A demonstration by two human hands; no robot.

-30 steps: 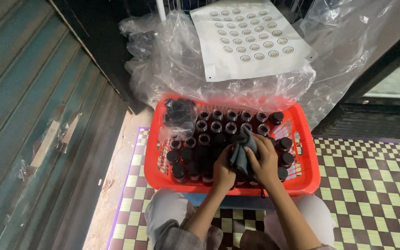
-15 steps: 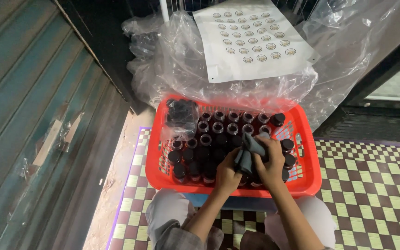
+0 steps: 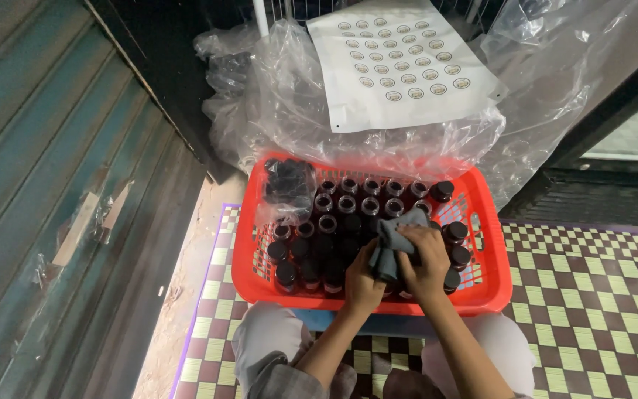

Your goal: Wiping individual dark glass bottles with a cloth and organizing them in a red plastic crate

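A red plastic basket (image 3: 481, 292) sits in front of my knees, packed with several dark bottles (image 3: 341, 210), some capped, some without caps. My right hand (image 3: 426, 262) presses a grey cloth (image 3: 393, 236) around a bottle near the basket's middle. My left hand (image 3: 363, 281) grips that same bottle from the left; the bottle itself is mostly hidden by cloth and fingers. A small clear bag of dark caps (image 3: 287, 181) lies in the basket's far left corner.
Big clear plastic bags (image 3: 289, 103) pile up behind the basket, with a white sheet of round stickers (image 3: 400, 63) lying on top. A teal metal shutter (image 3: 46, 185) runs along the left. A green-and-cream checkered mat (image 3: 592, 310) covers the floor.
Both hands have stayed on the cloth-wrapped bottle with only slight shifting of the cloth. The view has tilted a little.
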